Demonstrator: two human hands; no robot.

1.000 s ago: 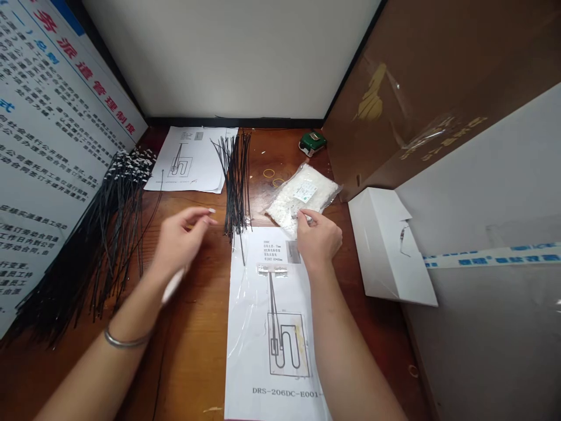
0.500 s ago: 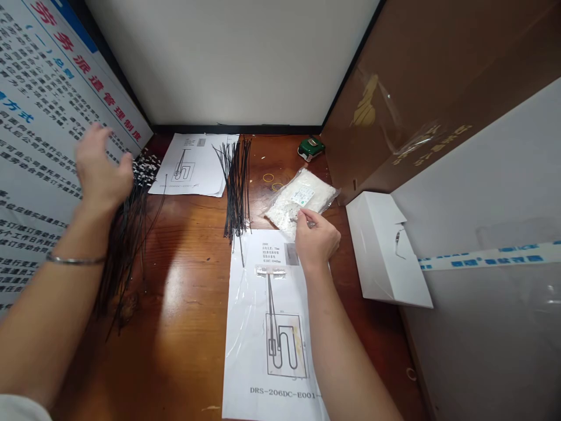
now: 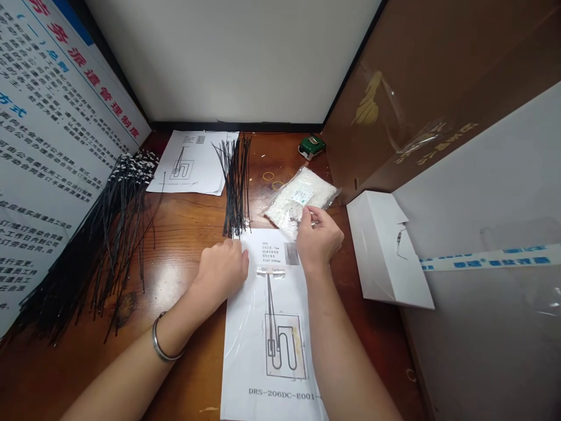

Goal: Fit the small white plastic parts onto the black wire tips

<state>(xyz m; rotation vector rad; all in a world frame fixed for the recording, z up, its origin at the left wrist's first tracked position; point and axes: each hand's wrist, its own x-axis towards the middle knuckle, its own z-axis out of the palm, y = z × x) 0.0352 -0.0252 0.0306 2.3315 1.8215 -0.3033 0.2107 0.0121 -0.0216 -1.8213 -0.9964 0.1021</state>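
Observation:
My left hand (image 3: 222,266) is closed at the lower ends of a bundle of thin black wires (image 3: 236,187), seemingly gripping wire ends; its fingertips are partly hidden. At the near corner of a clear bag of small white pieces (image 3: 294,196), my right hand (image 3: 319,237) is closed in a pinch. Something small shows between those fingers, too small to name. Under both hands lies a printed drawing sheet (image 3: 245,362) in a clear cover, with a small white connector (image 3: 270,271) taped above the drawn lines.
A large pile of black wires with white ends (image 3: 114,216) lies at the left. Printed sheets (image 3: 193,178) are at the back. A green tape measure (image 3: 311,147), rubber bands (image 3: 268,176) and a white box (image 3: 385,251) sit toward the right. Panels and a brown carton (image 3: 421,76) border the table.
My left hand has come from above the large wire pile, where its fingers were spread, rightward to the smaller bundle and closed. My right hand stays pinched at the bag, shifted slightly.

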